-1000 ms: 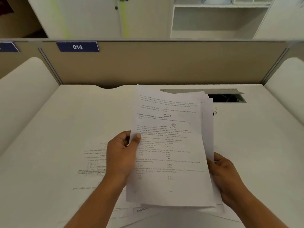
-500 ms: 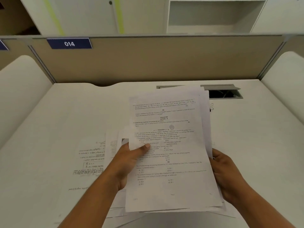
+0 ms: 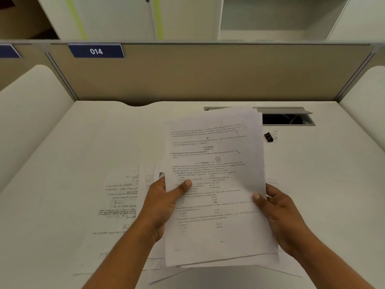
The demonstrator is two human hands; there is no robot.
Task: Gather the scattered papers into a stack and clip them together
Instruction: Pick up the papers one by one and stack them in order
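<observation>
A stack of printed white papers [image 3: 216, 184] is held tilted above the desk, text side up. My left hand [image 3: 164, 203] grips its left edge, thumb on top of the front sheet. My right hand [image 3: 277, 209] grips the right edge, thumb pressed on the page. More loose sheets [image 3: 123, 201] lie flat on the desk to the left and under the stack, some with handwriting. A black binder clip [image 3: 270, 136] lies on the desk to the right of the stack's top corner, apart from both hands.
The white desk [image 3: 73, 153] is bounded by a tan partition [image 3: 208, 74] at the back with a blue "014" label [image 3: 96, 51]. An open cable hatch [image 3: 287, 117] sits at the back right, just behind the clip. Curved white side panels rise left and right.
The stack has dropped lower and squared up, its fanned right edges drawn in. My right thumb now lies on the front page. The binder clip has come into full view.
</observation>
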